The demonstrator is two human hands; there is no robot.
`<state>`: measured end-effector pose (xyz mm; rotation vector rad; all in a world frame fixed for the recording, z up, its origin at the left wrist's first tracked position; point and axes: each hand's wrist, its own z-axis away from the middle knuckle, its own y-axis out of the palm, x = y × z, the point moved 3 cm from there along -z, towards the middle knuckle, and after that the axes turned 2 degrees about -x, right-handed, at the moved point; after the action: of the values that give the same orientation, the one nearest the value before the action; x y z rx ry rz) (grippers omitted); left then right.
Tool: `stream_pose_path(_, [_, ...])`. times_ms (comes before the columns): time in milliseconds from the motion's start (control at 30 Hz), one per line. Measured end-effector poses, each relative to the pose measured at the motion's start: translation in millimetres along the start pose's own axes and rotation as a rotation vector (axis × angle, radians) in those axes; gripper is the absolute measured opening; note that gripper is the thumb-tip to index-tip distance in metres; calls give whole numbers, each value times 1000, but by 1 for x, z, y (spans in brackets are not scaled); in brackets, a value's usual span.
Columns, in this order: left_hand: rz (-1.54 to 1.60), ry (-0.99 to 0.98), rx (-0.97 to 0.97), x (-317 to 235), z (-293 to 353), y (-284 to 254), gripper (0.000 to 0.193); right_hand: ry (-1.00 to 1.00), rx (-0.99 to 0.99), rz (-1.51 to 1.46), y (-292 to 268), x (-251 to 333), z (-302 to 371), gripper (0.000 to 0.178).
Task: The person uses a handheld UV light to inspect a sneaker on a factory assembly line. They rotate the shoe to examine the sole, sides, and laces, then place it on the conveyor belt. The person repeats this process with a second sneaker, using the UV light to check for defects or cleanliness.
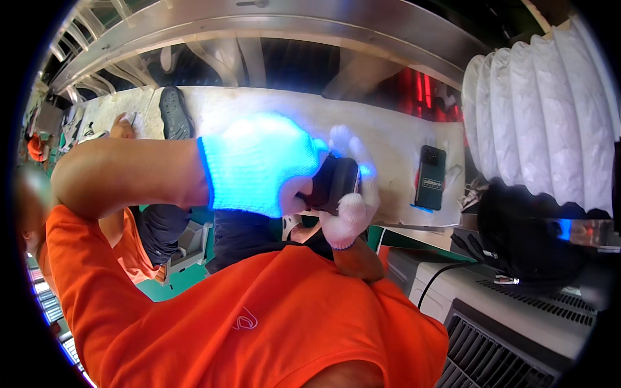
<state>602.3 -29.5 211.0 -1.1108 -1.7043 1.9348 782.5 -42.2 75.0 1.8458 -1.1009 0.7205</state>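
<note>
Left hand gripping dark phone, pale worn workbench, white pleated duct

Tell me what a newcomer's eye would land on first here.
Two white-gloved hands at centre: the left hand, glowing blue, and the right hand together grip a dark device. An orange shirt fills the foreground. On the white bench, right of the hands, lies a dark phone.

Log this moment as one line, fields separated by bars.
left hand: gloved, on dark handheld device | right hand: gloved, gripping same device | dark phone: flat on worktable
</note>
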Motion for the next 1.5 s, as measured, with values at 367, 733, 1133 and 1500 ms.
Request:
stream_pose_path(367, [54,-65,62,-13,-9,-13,34,-119,103,702,1,52,-14,44])
stream_pose_path(733, [304,-10,-839,-45,71,70,58,-5,156,526,4,72,37,57])
stream_pose_path(1133, [367,198,-778,-27,84,75,61,-32,242,775,28,93,46,50])
stream_pose_path(1500, [762,-579,-811,-44,164,80,136,134,4,1563,-68,-37,18,88])
